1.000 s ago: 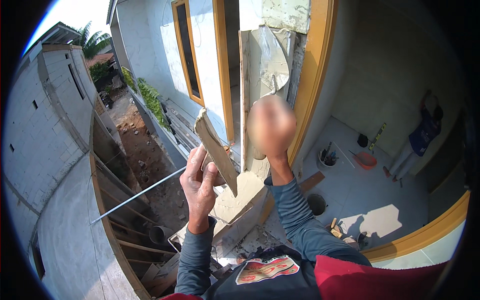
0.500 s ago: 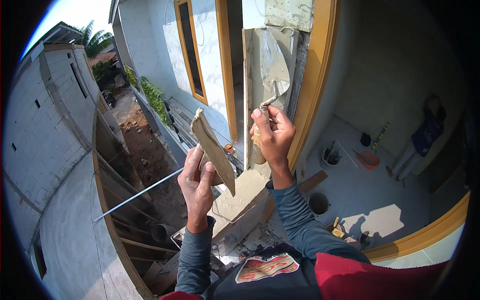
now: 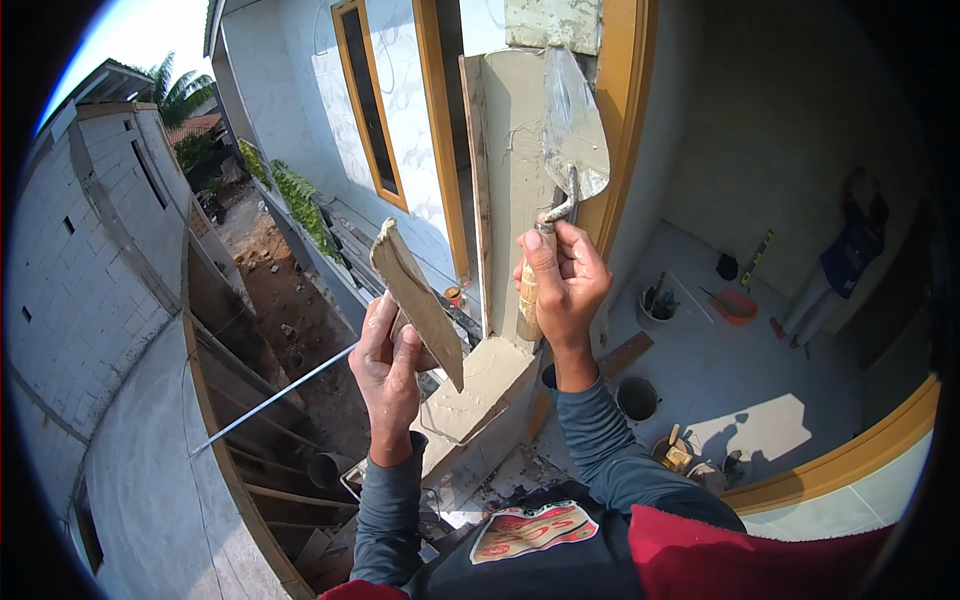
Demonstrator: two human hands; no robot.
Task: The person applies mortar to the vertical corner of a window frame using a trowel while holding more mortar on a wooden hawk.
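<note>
My right hand (image 3: 562,285) grips the wooden handle of a metal trowel (image 3: 574,140), its blade raised against the freshly plastered column face (image 3: 515,170) beside the yellow door frame (image 3: 625,110). My left hand (image 3: 388,365) holds a flat mortar board (image 3: 418,300) tilted on edge, just left of the column. Below both hands lies a plastered ledge (image 3: 480,395) smeared with wet grey mortar.
A thin metal rod (image 3: 275,398) slants out to the left over wooden scaffold planks (image 3: 270,470). Far below on the right, buckets (image 3: 637,397), tools and an orange pan (image 3: 737,305) lie on a tiled floor, where another person (image 3: 845,255) stands.
My right hand has raised the trowel from in front of my face up onto the plastered column. The left hand with the board has stayed nearly in place.
</note>
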